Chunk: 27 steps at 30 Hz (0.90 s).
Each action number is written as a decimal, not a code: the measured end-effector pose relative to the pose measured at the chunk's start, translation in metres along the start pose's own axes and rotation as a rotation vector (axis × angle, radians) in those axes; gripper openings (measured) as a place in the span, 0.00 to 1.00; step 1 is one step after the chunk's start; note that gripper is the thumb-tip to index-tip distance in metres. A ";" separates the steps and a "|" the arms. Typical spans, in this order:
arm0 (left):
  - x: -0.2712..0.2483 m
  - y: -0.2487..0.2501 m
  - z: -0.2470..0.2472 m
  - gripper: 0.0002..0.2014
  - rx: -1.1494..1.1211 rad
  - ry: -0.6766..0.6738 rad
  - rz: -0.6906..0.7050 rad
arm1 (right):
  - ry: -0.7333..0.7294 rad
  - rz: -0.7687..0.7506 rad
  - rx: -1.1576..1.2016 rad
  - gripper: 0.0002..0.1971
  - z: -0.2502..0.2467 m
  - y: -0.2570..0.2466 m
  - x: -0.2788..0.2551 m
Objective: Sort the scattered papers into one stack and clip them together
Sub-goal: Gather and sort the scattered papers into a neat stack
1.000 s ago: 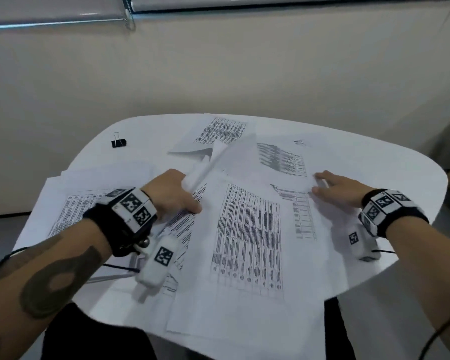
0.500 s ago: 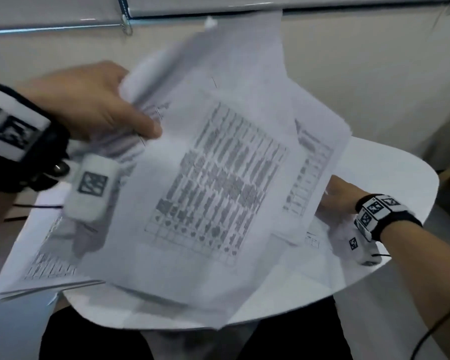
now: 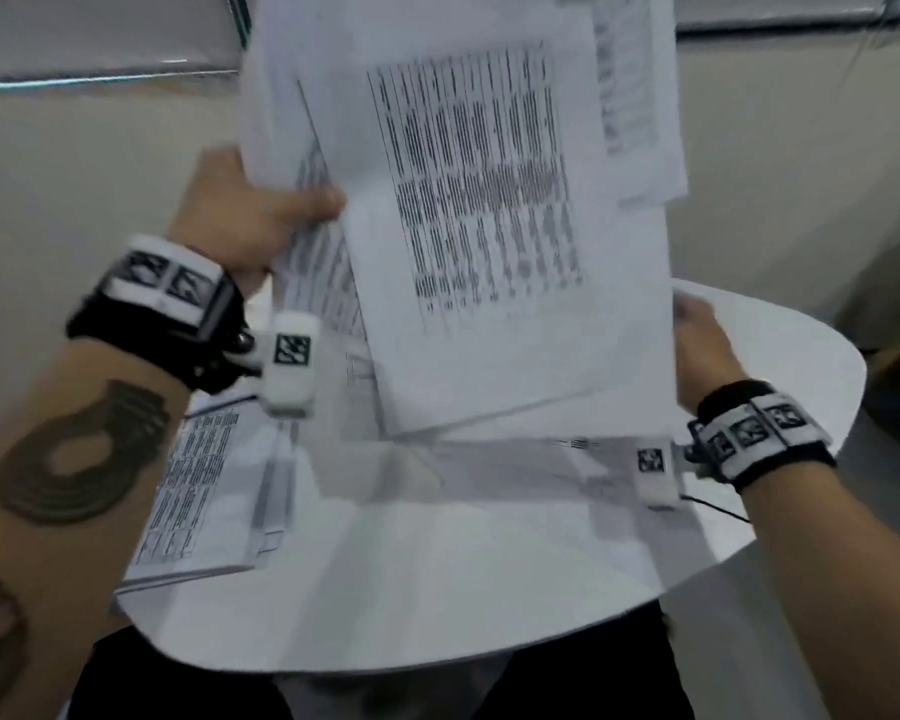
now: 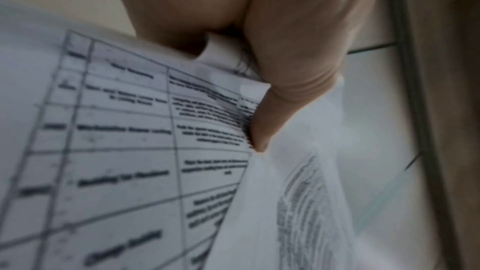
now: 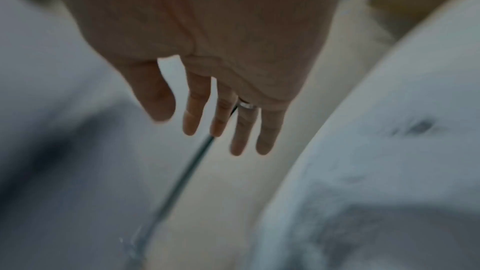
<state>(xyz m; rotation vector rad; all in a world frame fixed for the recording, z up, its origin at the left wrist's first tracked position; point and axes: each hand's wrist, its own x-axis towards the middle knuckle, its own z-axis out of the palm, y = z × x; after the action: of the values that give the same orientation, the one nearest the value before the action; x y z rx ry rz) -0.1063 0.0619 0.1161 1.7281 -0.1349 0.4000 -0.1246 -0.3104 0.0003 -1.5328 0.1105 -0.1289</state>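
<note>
Left hand: the left hand [image 3: 240, 210] pinches a loose sheaf of white printed paper sheets [image 3: 489, 210] at its left edge, thumb [image 4: 267, 122] pressed on the front face and the other fingers curled behind. In the left wrist view the thumb tip lies across the edges of several sheets fanned under it.
Held sheets: lifted clear of the table and roughly upright, fanning up and rightward from the pinch. The front sheet carries a dense printed table; the others stick out behind it above and to the right, unevenly.
Right hand: the right hand [image 3: 697, 345] is below and right of the pinch, at the lower right edge of the lifted sheets. Its fingers [image 5: 244, 130] are straight and slightly spread, with a ring on one; it holds nothing. Whether the fingers touch the paper cannot be told from these blurred views.
Papers left lying: a flat pile of white printed pages [image 3: 198, 485] lies on the white rounded table [image 3: 801, 366], directly below the left wrist, with one more flat sheet [image 3: 567, 449] under the lifted sheaf's lower edge.
Wrists: black bands with black-and-white square markers on both.
</note>
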 end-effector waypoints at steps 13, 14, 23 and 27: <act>-0.021 -0.117 0.032 0.13 0.220 -0.144 -0.394 | 0.188 -0.157 -0.648 0.12 -0.011 -0.032 0.050; -0.021 -0.118 0.030 0.14 0.230 -0.144 -0.399 | 0.194 -0.142 -0.652 0.12 -0.015 -0.031 0.051; -0.008 -0.124 -0.002 0.19 0.314 -0.194 -0.431 | -0.063 -0.079 -1.108 0.07 -0.042 -0.068 0.049; -0.009 -0.120 0.011 0.19 0.325 -0.259 -0.380 | -0.279 -0.124 -1.263 0.08 -0.020 -0.068 0.056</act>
<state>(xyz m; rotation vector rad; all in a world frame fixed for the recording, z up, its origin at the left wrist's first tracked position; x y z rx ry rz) -0.0758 0.0741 0.0001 2.0698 0.0777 -0.0901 -0.0733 -0.3406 0.0683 -2.7997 -0.1691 0.0897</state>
